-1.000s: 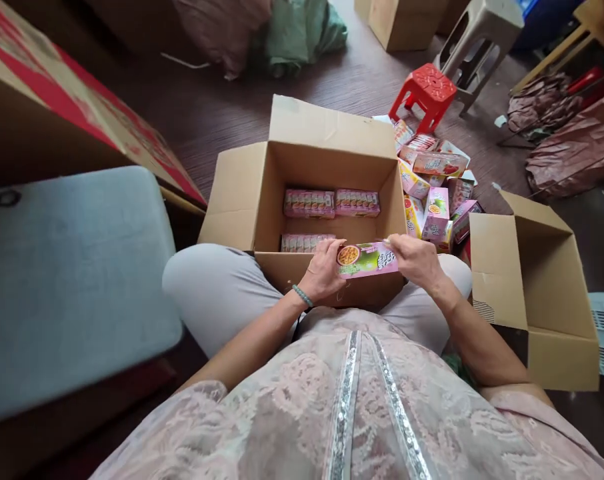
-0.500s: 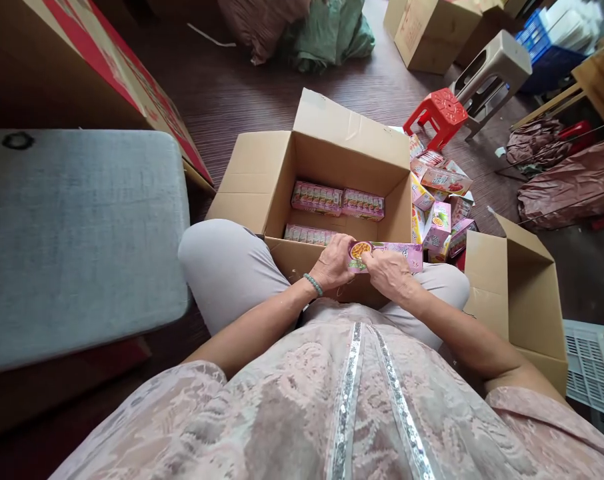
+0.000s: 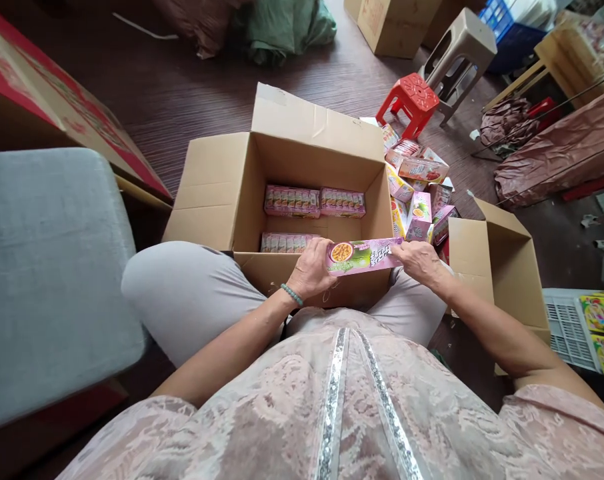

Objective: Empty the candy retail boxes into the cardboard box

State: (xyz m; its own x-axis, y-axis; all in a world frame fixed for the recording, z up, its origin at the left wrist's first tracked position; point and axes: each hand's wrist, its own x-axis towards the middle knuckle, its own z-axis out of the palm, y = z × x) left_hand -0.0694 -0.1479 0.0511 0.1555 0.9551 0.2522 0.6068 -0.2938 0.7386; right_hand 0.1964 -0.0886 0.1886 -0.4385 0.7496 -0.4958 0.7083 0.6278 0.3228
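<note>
Between my two hands is a long purple carton (image 3: 363, 256) with a passion fruit picture, held over the near edge of an open cardboard box (image 3: 317, 150). My left hand (image 3: 311, 269), with a green bead bracelet at the wrist, grips its left end. On the right end, my right hand (image 3: 421, 261) has its fingers closed. Inside the box lie one pink carton (image 3: 292, 201) at the back left, another pink carton (image 3: 343, 203) beside it, and a third pink carton (image 3: 288, 243) at the front left, partly covered by the box wall and my left hand.
Loose fruit-printed cartons (image 3: 420, 212) are heaped against the box's right side. Behind them stand a red stool (image 3: 413, 99) and a grey stool (image 3: 465, 47). A smaller open box (image 3: 516, 273) is at my right, a grey cushioned seat (image 3: 52, 280) at my left.
My right hand has slid from the carton's middle to its right end, uncovering the printed front. The whole view has shifted, so the surroundings sit further left.
</note>
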